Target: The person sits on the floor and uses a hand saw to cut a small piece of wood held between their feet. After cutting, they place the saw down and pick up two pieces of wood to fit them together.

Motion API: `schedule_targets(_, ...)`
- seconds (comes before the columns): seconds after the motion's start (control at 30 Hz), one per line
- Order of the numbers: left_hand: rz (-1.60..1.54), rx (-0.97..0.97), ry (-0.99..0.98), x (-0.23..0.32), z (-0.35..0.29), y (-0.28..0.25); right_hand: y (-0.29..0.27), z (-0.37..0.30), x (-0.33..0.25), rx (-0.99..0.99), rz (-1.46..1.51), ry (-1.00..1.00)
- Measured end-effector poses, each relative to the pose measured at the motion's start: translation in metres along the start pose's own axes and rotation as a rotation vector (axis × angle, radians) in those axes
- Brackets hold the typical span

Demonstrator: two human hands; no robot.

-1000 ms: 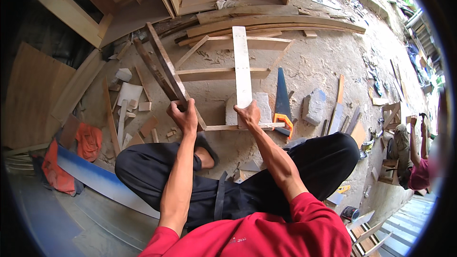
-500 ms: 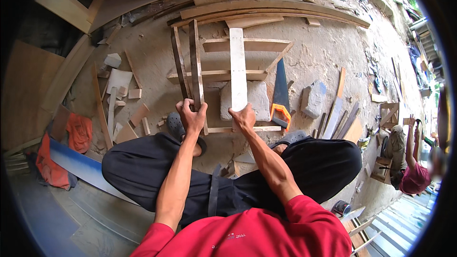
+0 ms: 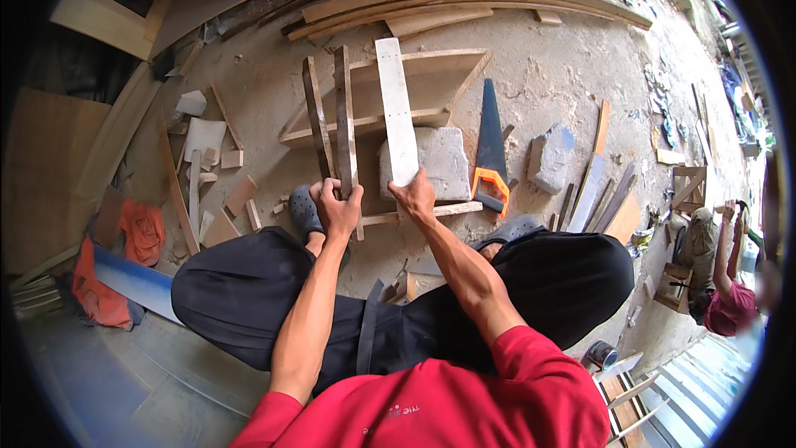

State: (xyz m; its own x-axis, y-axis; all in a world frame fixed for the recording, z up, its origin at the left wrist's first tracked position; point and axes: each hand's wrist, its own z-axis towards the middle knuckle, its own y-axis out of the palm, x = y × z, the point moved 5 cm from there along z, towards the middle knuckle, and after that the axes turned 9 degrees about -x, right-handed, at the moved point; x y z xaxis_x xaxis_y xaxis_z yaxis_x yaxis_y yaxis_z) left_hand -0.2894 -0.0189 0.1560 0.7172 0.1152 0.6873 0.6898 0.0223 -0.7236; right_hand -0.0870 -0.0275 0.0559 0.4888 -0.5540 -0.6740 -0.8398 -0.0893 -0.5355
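My left hand (image 3: 336,206) is closed on two narrow wooden strips (image 3: 344,108) with dark edges, which point away from me side by side. Closed round the near end of a flat whitish board (image 3: 396,108), my right hand (image 3: 414,196) holds it by its edges. Small nail marks dot that board. Under it lies a wooden frame (image 3: 464,62) of crosspieces and slanting end pieces; whether the strips are joined to it I cannot tell. A pale block (image 3: 439,162) sits beneath the board. Right of the block lies a handsaw (image 3: 489,137) with an orange and black handle.
Long planks (image 3: 473,0) lie across the far side. Wood offcuts (image 3: 240,195) are scattered left, near an orange cloth (image 3: 143,232). A second pale block (image 3: 550,158) and more strips (image 3: 597,182) lie right. Another person (image 3: 730,282) is at the far right; a can (image 3: 601,354) stands lower right.
The whitish board has swung, its far end going left, and the frame under it has shifted and tilted. The strips' far ends have dropped nearer. Both hands keep their hold.
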Motion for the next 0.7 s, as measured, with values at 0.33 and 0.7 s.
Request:
schedule_targets(0.33, 0.006, -0.005, -0.026, -0.001, -0.017, 0.023, 0.004, -0.012, -0.001, 0.066, -0.098, -0.2)
schedule_targets(0.7, 0.008, 0.029, -0.063, 0.028, -0.022, 0.085, 0.017, -0.023, 0.038, -0.379, 0.743, -0.229)
